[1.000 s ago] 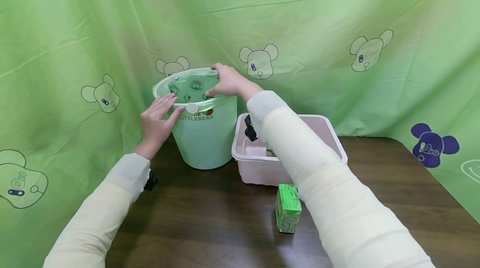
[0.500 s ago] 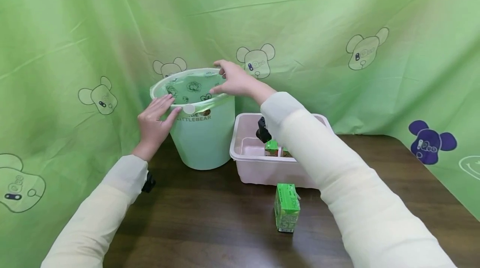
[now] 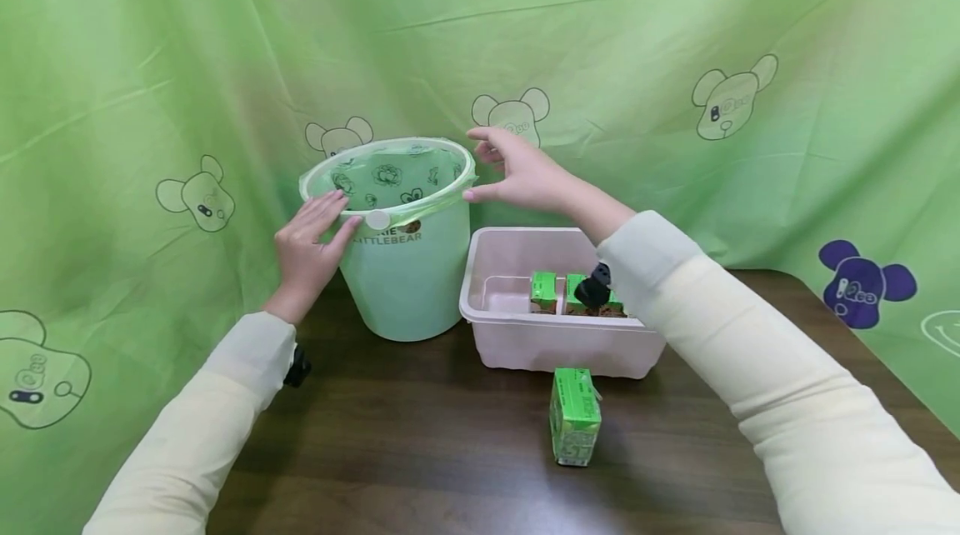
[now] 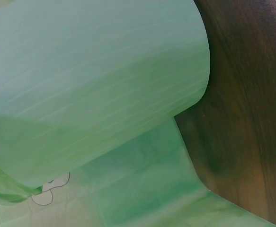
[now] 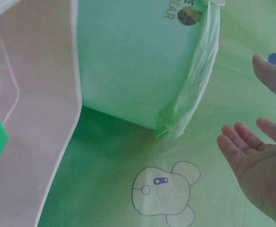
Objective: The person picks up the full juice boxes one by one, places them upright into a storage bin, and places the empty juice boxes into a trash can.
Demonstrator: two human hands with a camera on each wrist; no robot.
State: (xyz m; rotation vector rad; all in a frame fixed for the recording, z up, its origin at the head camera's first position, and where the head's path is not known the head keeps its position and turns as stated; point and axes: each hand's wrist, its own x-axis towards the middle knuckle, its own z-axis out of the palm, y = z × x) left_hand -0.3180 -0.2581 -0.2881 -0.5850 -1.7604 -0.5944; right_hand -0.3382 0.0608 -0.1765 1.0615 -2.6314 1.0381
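A light green bin stands at the back, lined with a thin green printed bag folded over its rim. My left hand rests on the rim's near left side, its fingers straight. Just right of the rim, my right hand is in the air with fingers spread and holding nothing; the right wrist view shows that hand apart from the bag's folded edge. The bin's wall fills much of the left wrist view, where the left hand is mostly hidden.
A pale pink basin sits right of the bin with several small green cartons inside. One green drink carton stands upright on the dark wooden table before it. A green patterned curtain closes off the back.
My right hand has moved rightward, from over the bin's rim to beside it, uncovering more of the basin and its cartons. The left hand has stayed in place on the rim.
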